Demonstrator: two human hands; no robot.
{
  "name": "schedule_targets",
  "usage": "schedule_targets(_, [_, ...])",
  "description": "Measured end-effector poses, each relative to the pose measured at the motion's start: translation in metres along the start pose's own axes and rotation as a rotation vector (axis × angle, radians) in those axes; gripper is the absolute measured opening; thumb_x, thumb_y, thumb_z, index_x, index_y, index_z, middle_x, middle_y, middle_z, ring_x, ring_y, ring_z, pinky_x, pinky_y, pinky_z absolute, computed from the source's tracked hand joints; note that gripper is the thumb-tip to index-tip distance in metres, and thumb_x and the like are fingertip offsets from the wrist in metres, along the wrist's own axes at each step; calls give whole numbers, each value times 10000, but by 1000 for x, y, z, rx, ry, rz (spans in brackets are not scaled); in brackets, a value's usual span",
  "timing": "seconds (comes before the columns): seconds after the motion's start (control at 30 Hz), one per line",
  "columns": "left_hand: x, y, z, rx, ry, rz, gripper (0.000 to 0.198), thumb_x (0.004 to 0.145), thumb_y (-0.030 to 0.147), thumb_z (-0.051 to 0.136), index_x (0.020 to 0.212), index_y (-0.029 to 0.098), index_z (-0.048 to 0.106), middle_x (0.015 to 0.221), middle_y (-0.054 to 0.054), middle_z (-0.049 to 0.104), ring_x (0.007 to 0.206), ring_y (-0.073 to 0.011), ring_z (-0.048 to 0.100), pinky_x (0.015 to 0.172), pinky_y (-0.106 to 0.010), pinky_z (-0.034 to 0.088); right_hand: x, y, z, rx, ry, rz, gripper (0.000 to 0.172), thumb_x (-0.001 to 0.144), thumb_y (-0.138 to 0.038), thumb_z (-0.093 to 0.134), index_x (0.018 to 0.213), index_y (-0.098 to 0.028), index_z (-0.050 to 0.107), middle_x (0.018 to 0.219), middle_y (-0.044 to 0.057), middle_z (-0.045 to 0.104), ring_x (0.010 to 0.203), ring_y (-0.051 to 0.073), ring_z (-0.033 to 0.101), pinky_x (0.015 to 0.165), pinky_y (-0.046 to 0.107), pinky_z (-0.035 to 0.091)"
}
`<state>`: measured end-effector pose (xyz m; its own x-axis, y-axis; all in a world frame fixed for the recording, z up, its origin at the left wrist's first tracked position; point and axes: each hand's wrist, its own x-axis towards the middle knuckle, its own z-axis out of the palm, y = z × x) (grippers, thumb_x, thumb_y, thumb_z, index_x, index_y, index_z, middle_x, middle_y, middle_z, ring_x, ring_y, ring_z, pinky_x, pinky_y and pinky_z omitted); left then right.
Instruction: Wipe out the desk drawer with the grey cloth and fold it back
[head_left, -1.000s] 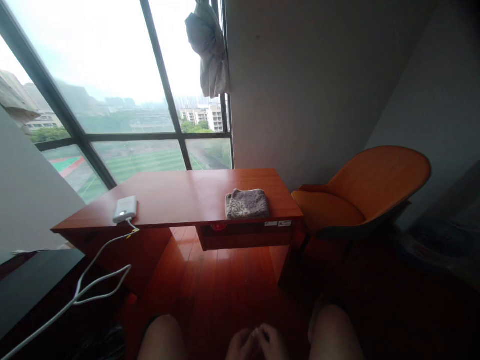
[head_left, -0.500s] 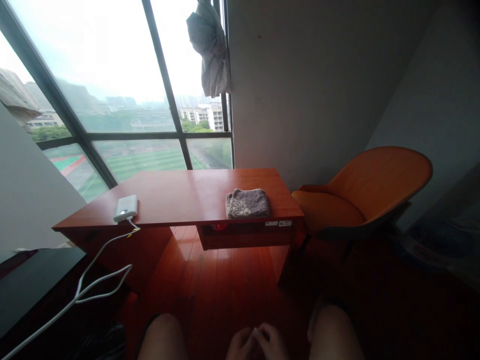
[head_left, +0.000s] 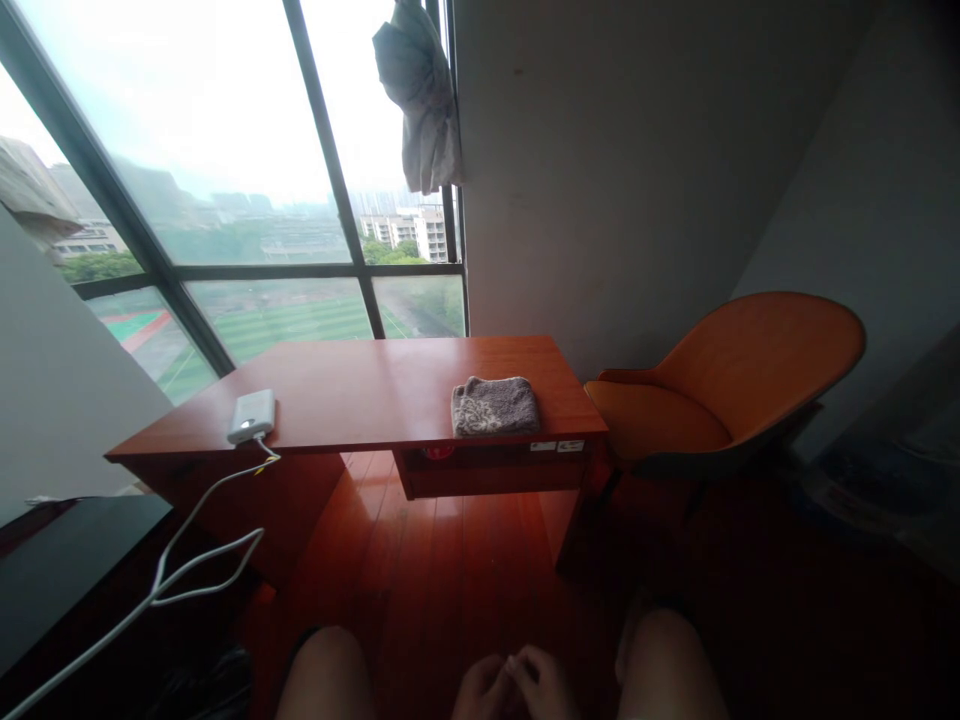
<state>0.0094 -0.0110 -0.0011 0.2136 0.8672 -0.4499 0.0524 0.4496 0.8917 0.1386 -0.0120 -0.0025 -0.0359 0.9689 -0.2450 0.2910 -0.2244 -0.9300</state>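
My left hand [head_left: 481, 687] and my right hand [head_left: 543, 684] rest together at the bottom of the view, between my bare knees. Their fingers are curled in, and the fingertips meet in the middle. Nothing shows in either hand, though the lower parts are dark and cut off by the frame. Ahead of them, well out of contact, a folded grey-brown towel [head_left: 496, 407] with a pale pattern lies near the front edge of a reddish wooden desk [head_left: 360, 390]. Toward the desk's left end sits a white power bank [head_left: 253, 415] with a white cable [head_left: 196, 502] plugged into it.
An orange chair [head_left: 772, 370] stands right of the desk. Under the desktop is an open shelf [head_left: 491, 470] with a red item [head_left: 439, 453] in it. A dark surface [head_left: 71, 570] lies at lower left, crossed by the cable. Windows [head_left: 262, 210] rise behind the desk.
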Motion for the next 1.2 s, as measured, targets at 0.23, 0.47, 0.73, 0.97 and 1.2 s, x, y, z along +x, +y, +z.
schedule_targets(0.23, [-5,5,-1,-7,45,-41,618,626,744,566,778,151,649,782,-61,672,798,-210,579,706,-287,448,-3,-7,-3,-36,-19,14,425,785,-584,414,636,-199,515,613,22,576,625,166,528,611,281,386])
schedule_targets(0.47, [-4,5,1,-33,35,-34,592,657,718,563,805,151,647,770,-53,676,777,-199,591,682,-279,454,0,-4,3,80,20,38,426,742,-604,459,618,-202,530,616,20,573,625,165,521,608,289,401])
schedule_targets(0.73, [-4,8,-2,46,56,-35,529,675,661,593,811,152,643,820,-64,694,846,-213,594,740,-276,459,-4,-20,2,519,-131,253,465,552,-618,659,688,-177,598,503,-54,468,454,78,428,450,226,245])
schedule_targets(0.97, [-1,11,2,-39,33,30,506,629,667,627,710,170,584,640,17,596,616,-135,533,587,-241,421,5,5,6,716,-221,226,252,639,-406,675,693,-177,586,479,-80,439,431,51,389,461,219,233])
schedule_targets(1.2, [-1,8,1,-73,-4,51,454,676,622,624,714,175,553,645,36,553,612,-114,499,570,-218,395,7,16,7,814,-279,187,154,676,-323,644,694,-177,596,470,-73,459,434,61,401,487,227,282])
